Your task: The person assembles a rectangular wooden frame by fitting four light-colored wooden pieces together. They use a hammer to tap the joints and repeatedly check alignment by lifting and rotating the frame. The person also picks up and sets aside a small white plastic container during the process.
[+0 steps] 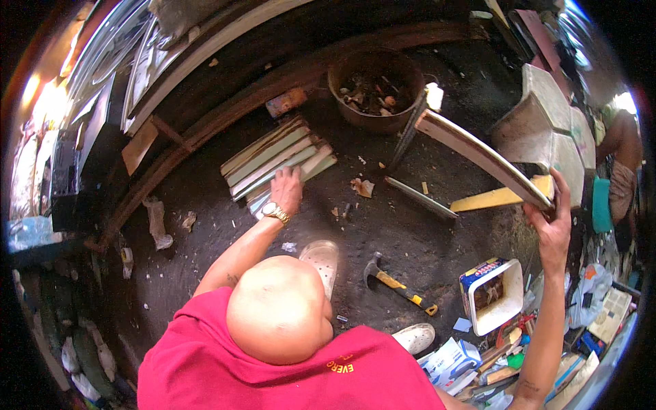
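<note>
My left hand (286, 193), with a gold watch on its wrist, reaches down onto several pale wooden slats (266, 154) laid side by side on the dark floor. Its fingers curl at the slats' near edge, seemingly round one of them. Off to the right, my right hand (552, 222) is closed on the near end of a curved-looking wooden board (478, 154). That board is part of a small standing frame. A yellow wooden piece (502, 197) and a thinner strip (421, 198) lie low beside it. Between my feet rests a claw hammer (400, 285) with a yellow and black handle.
A round rusty basin (376, 116) holding scraps stands at the far side. Next to it lies a brick-like block (286, 102). At the right are a white tub (506, 301), pale angular panels (547, 130) and a heap of clutter (506, 359). A long beam (225, 123) crosses the far left.
</note>
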Action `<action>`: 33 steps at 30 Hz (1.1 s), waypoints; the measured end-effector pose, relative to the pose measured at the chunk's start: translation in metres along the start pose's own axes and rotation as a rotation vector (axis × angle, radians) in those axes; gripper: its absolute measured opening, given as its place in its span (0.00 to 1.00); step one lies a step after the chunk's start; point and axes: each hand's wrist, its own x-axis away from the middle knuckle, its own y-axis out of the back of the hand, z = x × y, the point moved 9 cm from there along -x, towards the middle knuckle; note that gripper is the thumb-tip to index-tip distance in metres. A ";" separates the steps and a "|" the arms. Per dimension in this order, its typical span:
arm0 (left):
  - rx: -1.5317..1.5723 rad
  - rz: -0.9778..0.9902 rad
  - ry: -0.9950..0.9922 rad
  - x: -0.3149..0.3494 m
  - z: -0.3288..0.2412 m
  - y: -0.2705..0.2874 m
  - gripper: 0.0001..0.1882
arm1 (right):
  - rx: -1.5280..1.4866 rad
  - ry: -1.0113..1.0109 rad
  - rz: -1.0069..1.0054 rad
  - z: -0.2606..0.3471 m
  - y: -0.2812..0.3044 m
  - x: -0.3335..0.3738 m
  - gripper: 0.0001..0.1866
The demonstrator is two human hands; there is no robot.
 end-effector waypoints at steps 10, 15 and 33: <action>0.215 0.122 0.086 0.009 0.030 -0.007 0.36 | -0.406 -0.108 -0.025 -0.015 -0.017 -0.027 0.39; 0.664 0.160 0.160 0.017 0.024 0.053 0.34 | -0.461 -0.094 0.004 -0.019 -0.005 -0.038 0.36; 1.114 0.427 -0.629 -0.074 -0.272 0.230 0.28 | -0.548 -0.752 -0.066 -0.293 -0.125 -0.035 0.29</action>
